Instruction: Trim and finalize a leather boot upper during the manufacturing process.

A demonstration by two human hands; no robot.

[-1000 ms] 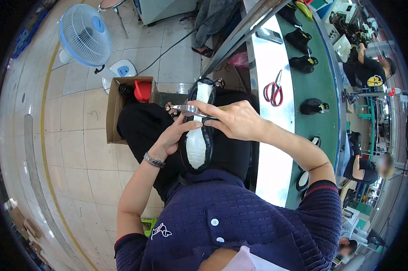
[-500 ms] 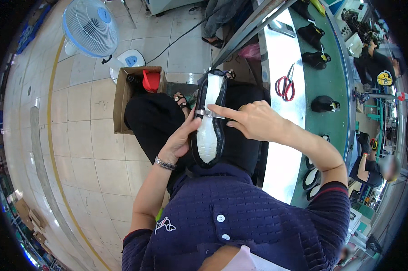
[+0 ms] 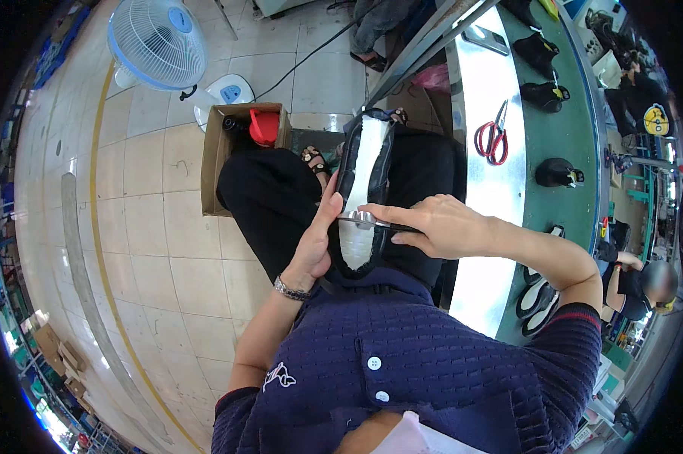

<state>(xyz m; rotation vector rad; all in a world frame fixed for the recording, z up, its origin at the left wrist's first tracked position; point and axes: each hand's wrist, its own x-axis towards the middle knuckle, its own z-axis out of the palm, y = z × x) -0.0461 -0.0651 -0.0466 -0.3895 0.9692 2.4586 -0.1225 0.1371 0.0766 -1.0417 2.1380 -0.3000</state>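
Note:
A black shoe point(image 3: 368, 170) lies sole up and lengthwise over my lap, with a pale strip down the middle of its underside and a dark rim around it. My left hand point(image 3: 315, 246) grips its left side, the thumb on the edge near the sole. In my right hand point(image 3: 447, 225) is a dark-handled tool with a flat, shiny metal blade point(image 3: 363, 218). The blade crosses the sole's nearer half, and my index finger presses on top of it. The blade's exact shape is partly hidden by that finger.
To the right runs a metal ledge point(image 3: 493, 204) with red-handled scissors point(image 3: 493, 140) and a phone point(image 3: 485, 39). Beyond it, a green conveyor belt point(image 3: 557, 144) carries several black shoes. A cardboard box point(image 3: 211, 170) stands beyond my left knee, near a fan point(image 3: 158, 45). Other people are at the right.
My right hand has drawn the tool toward me along the sole, from about the middle to the nearer part. My left hand still grips the shoe's side. The view has shifted slightly.

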